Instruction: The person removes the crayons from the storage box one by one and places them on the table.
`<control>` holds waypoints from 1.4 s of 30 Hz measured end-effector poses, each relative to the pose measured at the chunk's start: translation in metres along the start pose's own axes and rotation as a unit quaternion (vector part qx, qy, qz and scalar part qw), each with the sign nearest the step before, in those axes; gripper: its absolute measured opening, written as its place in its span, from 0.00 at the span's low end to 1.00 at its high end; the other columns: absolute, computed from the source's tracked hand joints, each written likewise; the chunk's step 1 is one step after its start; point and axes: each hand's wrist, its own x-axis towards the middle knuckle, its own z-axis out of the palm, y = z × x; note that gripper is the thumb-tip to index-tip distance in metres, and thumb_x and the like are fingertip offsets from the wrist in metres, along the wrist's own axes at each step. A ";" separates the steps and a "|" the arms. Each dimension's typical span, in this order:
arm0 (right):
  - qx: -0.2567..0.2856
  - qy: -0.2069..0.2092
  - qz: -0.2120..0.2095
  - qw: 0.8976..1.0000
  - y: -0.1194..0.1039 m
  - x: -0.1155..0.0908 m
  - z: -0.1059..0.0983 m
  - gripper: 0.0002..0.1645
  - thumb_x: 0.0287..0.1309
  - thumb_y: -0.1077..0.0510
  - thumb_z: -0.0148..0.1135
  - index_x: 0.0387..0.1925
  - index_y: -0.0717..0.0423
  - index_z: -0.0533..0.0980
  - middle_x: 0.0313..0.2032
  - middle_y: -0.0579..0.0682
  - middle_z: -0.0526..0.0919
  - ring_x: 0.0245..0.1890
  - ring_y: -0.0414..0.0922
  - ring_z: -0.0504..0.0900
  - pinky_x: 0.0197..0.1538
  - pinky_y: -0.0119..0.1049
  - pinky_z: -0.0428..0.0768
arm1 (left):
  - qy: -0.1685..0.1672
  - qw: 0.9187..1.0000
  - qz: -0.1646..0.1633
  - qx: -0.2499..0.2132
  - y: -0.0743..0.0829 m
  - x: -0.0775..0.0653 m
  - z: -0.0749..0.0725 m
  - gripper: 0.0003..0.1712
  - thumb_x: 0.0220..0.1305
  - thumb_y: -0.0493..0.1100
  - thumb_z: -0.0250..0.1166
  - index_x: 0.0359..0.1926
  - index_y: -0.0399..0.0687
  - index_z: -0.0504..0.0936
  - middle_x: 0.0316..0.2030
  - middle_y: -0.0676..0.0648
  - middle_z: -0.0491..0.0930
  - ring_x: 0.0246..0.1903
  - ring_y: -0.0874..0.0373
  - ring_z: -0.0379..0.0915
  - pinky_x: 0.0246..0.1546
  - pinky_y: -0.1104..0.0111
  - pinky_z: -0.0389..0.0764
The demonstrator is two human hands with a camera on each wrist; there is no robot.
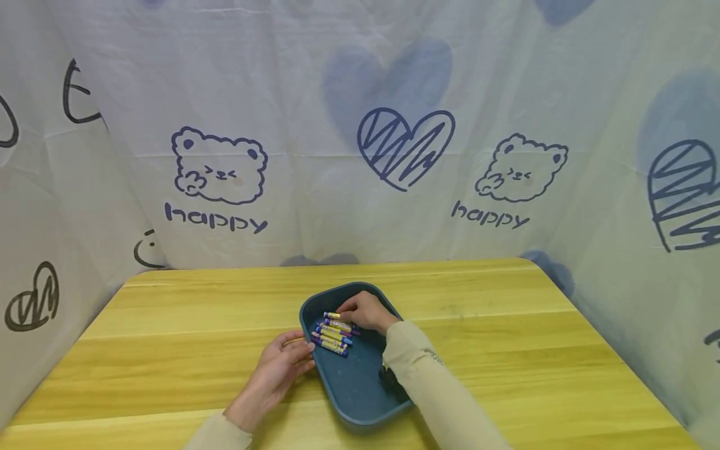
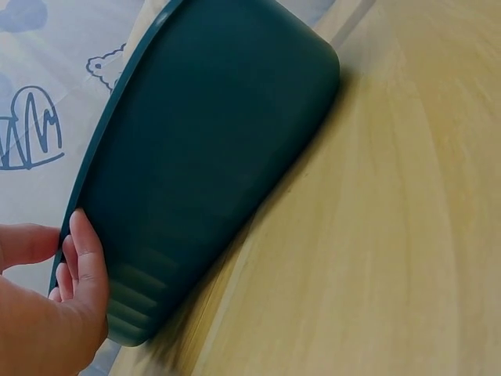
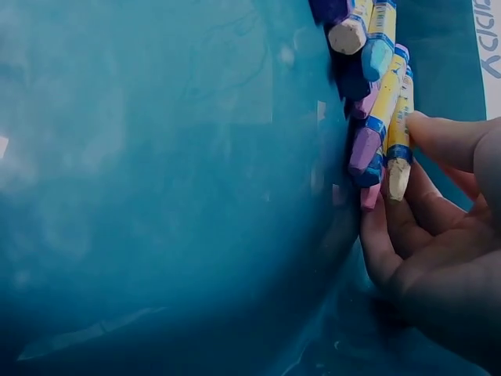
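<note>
A dark teal tray (image 1: 360, 384) with rounded corners stands on the wooden table. Several oil pastels (image 1: 332, 344) in yellow wrappers lie side by side along its left, far part. With thumb outside view of the crayons, my left hand (image 1: 281, 362) grips the tray's left rim; the left wrist view shows its fingers against the outer wall (image 2: 196, 141). Inside the tray, my right hand (image 1: 365, 310) pinches a cream-tipped oil pastel (image 3: 401, 145) between thumb and fingers. A purple-tipped pastel (image 3: 374, 129) lies right beside it, and pink and blue ends show underneath.
The yellow wooden table (image 1: 197, 331) extends around the tray on every side. Behind it hangs a white cloth (image 1: 315, 206) printed with hearts and bears. A small dark shape (image 1: 388, 378) shows in the tray beside the right sleeve (image 1: 427, 369).
</note>
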 end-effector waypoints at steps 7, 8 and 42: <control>0.006 0.021 0.005 1.000 0.000 0.001 0.001 0.10 0.64 0.64 0.60 0.42 0.61 0.84 0.39 0.52 0.84 0.36 0.44 0.81 0.39 0.38 0.81 | 0.000 1.000 0.006 -0.005 -0.001 0.001 0.000 0.22 0.64 0.25 0.55 0.57 0.26 0.60 0.38 0.40 0.77 0.34 0.57 0.76 0.35 0.69 0.82; 0.008 0.023 0.004 1.000 0.000 0.001 0.000 0.10 0.64 0.64 0.59 0.42 0.61 0.84 0.39 0.52 0.84 0.36 0.44 0.81 0.39 0.38 0.81 | 0.000 1.000 0.007 -0.006 -0.002 0.001 0.000 0.22 0.64 0.25 0.55 0.57 0.26 0.61 0.38 0.40 0.77 0.34 0.57 0.76 0.35 0.69 0.82; 0.078 0.070 0.036 0.994 -0.023 -0.013 -0.083 0.15 0.66 0.61 0.58 0.51 0.60 0.80 0.47 0.54 0.81 0.48 0.53 0.78 0.50 0.43 0.78 | 0.002 1.000 0.011 -0.022 -0.003 0.003 0.001 0.21 0.63 0.24 0.54 0.55 0.26 0.60 0.35 0.43 0.77 0.30 0.59 0.75 0.33 0.71 0.81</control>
